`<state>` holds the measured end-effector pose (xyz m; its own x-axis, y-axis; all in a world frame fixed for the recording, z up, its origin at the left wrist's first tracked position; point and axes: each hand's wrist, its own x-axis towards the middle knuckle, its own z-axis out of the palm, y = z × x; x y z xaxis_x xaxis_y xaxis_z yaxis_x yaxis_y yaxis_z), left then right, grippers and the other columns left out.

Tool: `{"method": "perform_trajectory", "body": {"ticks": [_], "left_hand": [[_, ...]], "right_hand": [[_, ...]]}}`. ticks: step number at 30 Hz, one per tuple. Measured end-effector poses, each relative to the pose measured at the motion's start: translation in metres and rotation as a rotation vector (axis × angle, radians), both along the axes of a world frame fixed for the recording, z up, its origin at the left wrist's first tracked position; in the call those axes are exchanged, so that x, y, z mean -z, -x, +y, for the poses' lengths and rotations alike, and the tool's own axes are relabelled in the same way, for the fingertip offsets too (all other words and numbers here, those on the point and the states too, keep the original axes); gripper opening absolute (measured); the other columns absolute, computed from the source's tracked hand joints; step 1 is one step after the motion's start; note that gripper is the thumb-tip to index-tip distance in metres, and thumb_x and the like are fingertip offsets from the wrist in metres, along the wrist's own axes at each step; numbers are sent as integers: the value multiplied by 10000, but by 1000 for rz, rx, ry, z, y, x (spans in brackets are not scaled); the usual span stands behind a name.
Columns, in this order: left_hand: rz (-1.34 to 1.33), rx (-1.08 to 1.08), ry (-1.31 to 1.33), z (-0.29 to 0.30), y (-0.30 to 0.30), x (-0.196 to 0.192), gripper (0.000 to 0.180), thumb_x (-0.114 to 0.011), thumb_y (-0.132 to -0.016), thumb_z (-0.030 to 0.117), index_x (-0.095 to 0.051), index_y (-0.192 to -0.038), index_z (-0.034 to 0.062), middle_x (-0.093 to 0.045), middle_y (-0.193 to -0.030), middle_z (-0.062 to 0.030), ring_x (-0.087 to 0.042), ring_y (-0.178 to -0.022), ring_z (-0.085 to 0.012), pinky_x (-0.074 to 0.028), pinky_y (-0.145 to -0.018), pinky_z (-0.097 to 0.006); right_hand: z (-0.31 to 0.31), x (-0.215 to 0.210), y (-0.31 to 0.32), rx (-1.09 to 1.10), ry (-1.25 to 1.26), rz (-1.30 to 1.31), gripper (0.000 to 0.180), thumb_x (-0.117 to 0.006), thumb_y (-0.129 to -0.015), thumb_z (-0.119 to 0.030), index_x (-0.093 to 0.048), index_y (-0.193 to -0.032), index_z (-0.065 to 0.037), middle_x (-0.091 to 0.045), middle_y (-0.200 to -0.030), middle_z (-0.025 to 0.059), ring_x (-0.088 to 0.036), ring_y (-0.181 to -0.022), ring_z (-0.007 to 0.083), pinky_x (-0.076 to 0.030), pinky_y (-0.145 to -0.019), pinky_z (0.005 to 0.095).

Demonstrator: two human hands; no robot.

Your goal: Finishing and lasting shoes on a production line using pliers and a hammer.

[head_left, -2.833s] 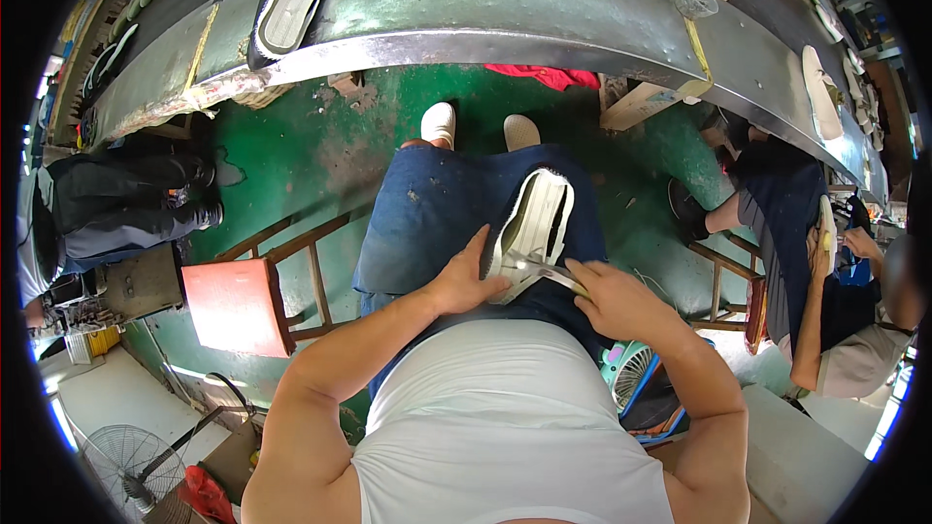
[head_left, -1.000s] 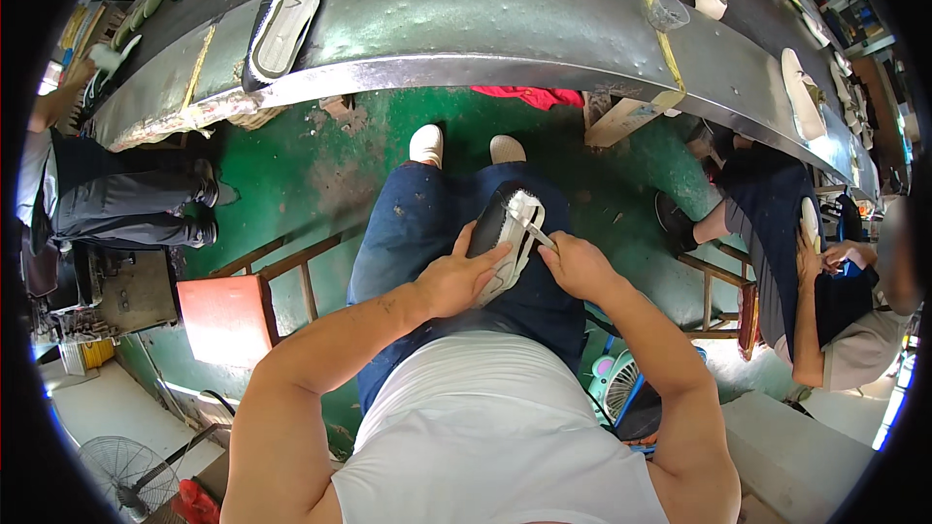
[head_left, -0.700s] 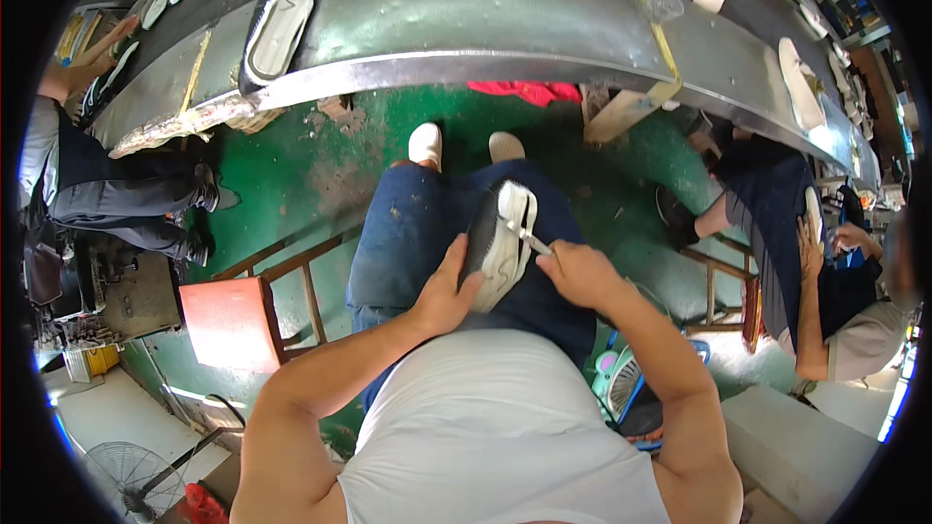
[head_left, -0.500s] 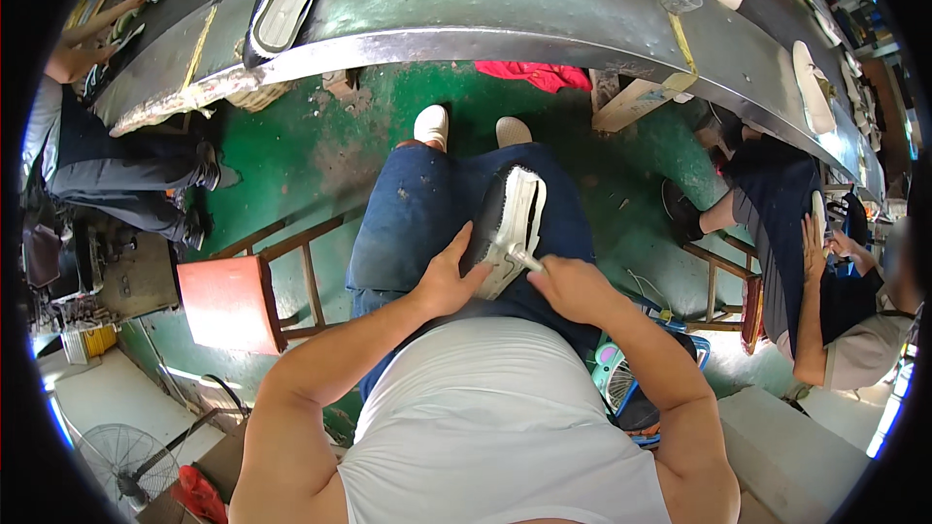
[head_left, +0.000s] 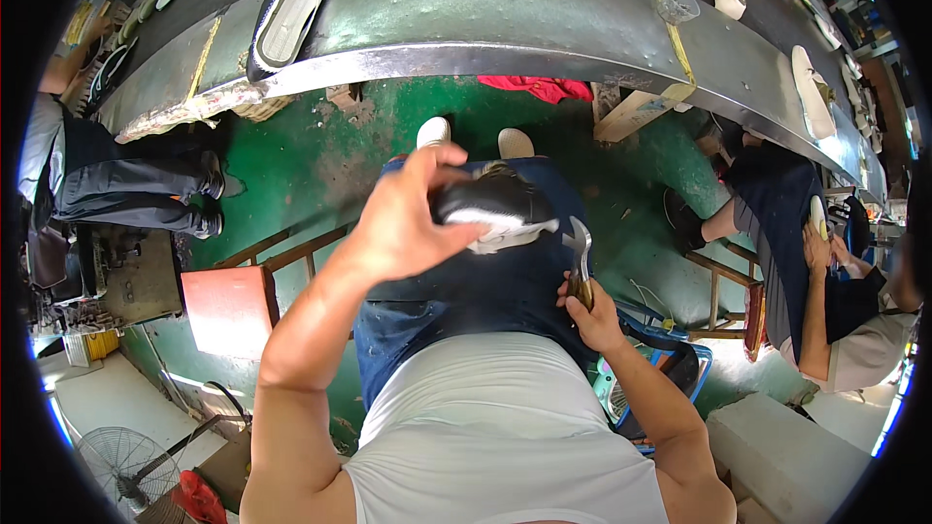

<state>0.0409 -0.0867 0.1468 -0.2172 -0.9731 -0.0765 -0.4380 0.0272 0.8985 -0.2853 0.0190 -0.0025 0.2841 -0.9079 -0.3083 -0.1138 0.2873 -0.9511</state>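
A black shoe with a white sole (head_left: 497, 206) is held over my lap by my left hand (head_left: 393, 223). My thumb lies at the sole side and my fingers reach around the left end, slightly blurred. To the right of the shoe and apart from it, my right hand (head_left: 594, 318) is closed around the handle of a small hammer (head_left: 582, 254). Its curved metal head points away from me. Under both hands is the dark blue cloth (head_left: 427, 325) over my legs.
A metal-edged bench (head_left: 485, 0) runs across ahead, bearing another black shoe with a white sole (head_left: 289, 19), a clear cup (head_left: 678, 4) and several white shoes. Stools stand left (head_left: 228, 306) and right (head_left: 751, 315). Another person's hand (head_left: 817, 252) holds a shoe at the right.
The shoe has turned from sole-up to show its black upper, with my left hand now gripping its left end. My right hand has drawn the hammer off the sole, right and toward me.
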Motion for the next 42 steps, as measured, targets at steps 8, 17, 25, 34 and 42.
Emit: {"method": "perform_trajectory", "body": {"ticks": [8,17,25,34,42], "left_hand": [[17,36,-475,-84,53,59,421,-748,-897,310,-653,-1113,-39,-675,-980,-85,-616,-820,-124,-522,-718,-293],[-89,-62,-310,40,39,101,308,-704,-874,245,-688,-1045,-11,-710,-844,-197,-704,-757,-322,-541,-703,-402],[-287,-124,181,54,54,112,174,-603,-915,135,-645,-824,-7,-655,-729,-218,-657,-668,-397,-534,-611,-469],[164,-356,-287,43,63,185,447,-457,-1046,350,-648,-1133,-45,-665,-1122,-212,-644,-1035,-318,-510,-909,-397],[1044,-313,-873,47,43,172,590,-390,-1068,476,-423,-1464,39,-536,-1391,-95,-518,-1230,-194,-387,-1089,-338]], "right_hand": [[-13,-13,-2,-95,27,235,324,-584,-970,-134,-562,-1262,6,-681,-933,79,-658,-820,165,-524,-783,309],[-52,-86,-8,-518,71,466,452,-622,-923,-128,-525,-1340,14,-680,-1059,223,-662,-944,405,-524,-855,390],[-94,-126,-36,-698,-180,499,373,-609,-938,-196,-565,-1213,52,-656,-939,186,-665,-879,279,-532,-737,385],[-124,-129,-53,-838,-345,630,293,-564,-994,-286,-587,-1020,5,-670,-861,110,-653,-717,198,-525,-668,367],[-73,-71,-76,-627,6,682,306,-562,-982,-248,-579,-973,57,-664,-901,298,-644,-884,477,-503,-776,525]]}}
